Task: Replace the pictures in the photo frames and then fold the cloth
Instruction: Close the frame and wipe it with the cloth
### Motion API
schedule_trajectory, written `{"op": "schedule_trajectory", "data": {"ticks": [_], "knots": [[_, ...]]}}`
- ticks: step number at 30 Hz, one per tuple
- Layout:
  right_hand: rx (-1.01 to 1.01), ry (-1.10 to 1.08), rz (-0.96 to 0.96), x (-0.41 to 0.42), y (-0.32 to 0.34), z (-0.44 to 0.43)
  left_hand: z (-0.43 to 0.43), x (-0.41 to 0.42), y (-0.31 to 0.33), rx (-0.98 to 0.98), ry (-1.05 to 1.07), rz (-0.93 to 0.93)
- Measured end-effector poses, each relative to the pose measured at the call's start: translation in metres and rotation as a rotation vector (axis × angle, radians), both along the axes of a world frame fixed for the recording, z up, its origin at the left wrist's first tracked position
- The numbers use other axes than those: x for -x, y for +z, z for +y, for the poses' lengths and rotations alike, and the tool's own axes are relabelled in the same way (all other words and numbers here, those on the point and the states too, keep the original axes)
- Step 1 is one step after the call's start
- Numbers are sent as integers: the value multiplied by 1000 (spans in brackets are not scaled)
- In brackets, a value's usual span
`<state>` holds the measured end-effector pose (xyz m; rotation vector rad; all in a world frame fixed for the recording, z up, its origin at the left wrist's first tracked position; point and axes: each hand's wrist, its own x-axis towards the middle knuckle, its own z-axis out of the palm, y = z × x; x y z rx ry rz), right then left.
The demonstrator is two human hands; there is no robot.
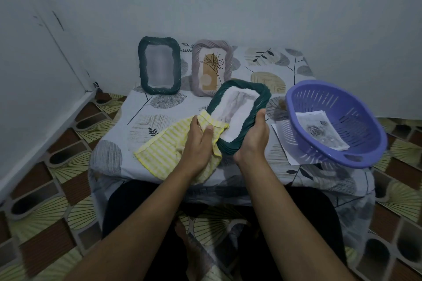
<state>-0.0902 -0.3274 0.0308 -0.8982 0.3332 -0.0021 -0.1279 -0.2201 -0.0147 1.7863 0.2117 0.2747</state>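
While a standing green frame (159,68) and mauve frame (211,67) at eleven o'clock seem done, the right hand (253,141) grips a third frame (237,112) at centre; the left hand (198,141) clutches the yellow cloth (159,150) against it, not yet folded.

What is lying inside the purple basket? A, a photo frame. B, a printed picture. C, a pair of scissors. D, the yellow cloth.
B: a printed picture of a rose lies in the purple basket, while the left hand grips the yellow cloth and the right hand holds the green frame.
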Motion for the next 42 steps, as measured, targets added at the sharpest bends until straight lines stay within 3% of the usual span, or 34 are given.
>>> {"op": "schedule_trajectory", "data": {"ticks": [5, 8, 13, 18, 20, 29, 35, 42], "knots": [[-156, -73, -62, 4, -5, 13, -3, -9, -7, 409, 105, 129], [-320, 6, -100, 4, -3, 6, 6, -13, -4, 462, 166, 94], [-363, 161, -140, 1, 2, -20, 36, -16, 8, 321, 193, 40], [-143, 564, 31, -7, 2, -49, 62, -15, 29, 95, 86, -4], [-76, 631, 67, -7, 1, -50, 65, -12, 35, -17, 59, 4], [211, 317, 97, -10, -10, -38, 50, -5, 12, -611, -159, 84], [223, 110, 60, -5, -11, -18, 6, -2, -3, -783, -215, 113], [129, 75, 76, -2, -11, -14, -27, 3, 4, -879, -282, -53]]}}
